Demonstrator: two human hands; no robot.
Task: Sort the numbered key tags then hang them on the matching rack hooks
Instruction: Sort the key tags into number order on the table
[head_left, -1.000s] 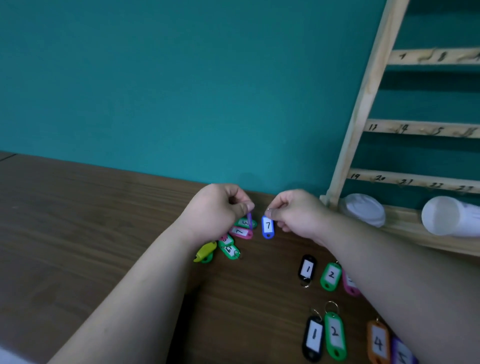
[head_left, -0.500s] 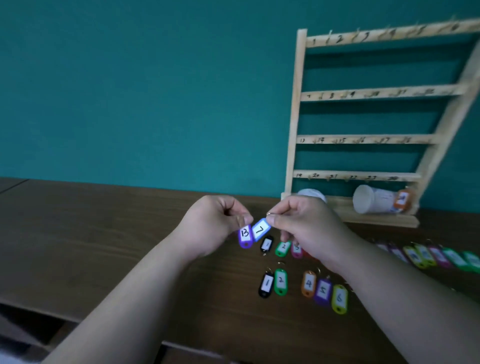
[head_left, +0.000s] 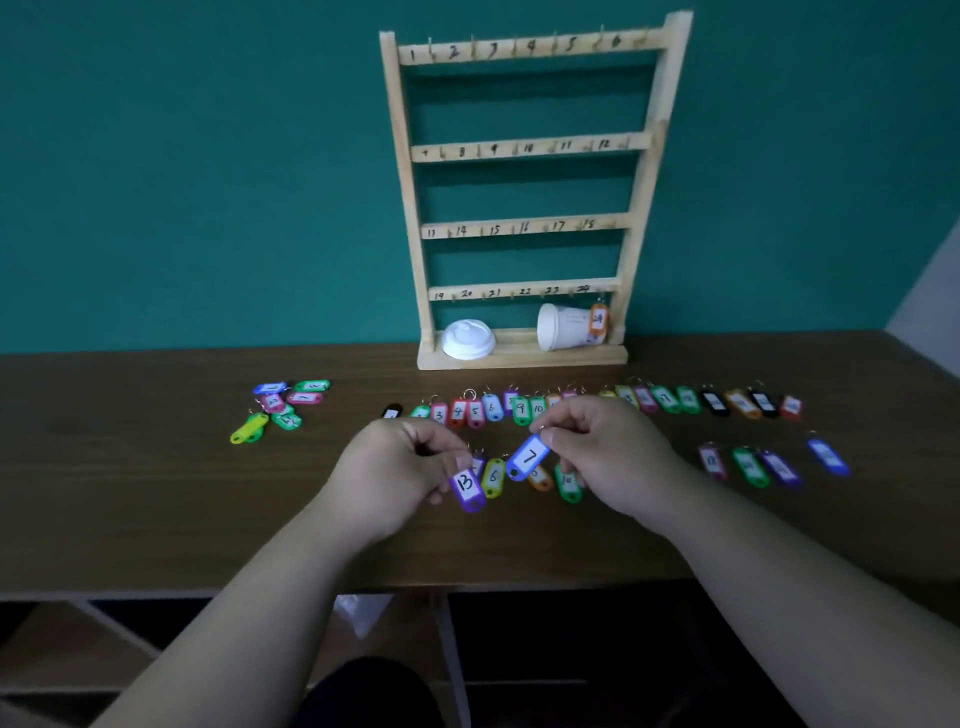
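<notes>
My left hand pinches a purple tag marked 13 by its ring, the tag hanging above the table. My right hand pinches a blue tag marked 7 by its ring. Both hang over a short near row of tags, where a yellow tag marked 6 shows between my hands. A long row of numbered tags lies farther back. The wooden rack with numbered hooks stands against the wall; an orange tag marked 24 hangs at its bottom right.
A loose cluster of tags lies at the left of the brown table. More tags lie at the right. A white lid and a tipped white cup rest on the rack's base.
The view has pulled back and up, showing the whole rack and rows. Both hands have moved right from the loose cluster, lifting tags 13 and 7 over the near row.
</notes>
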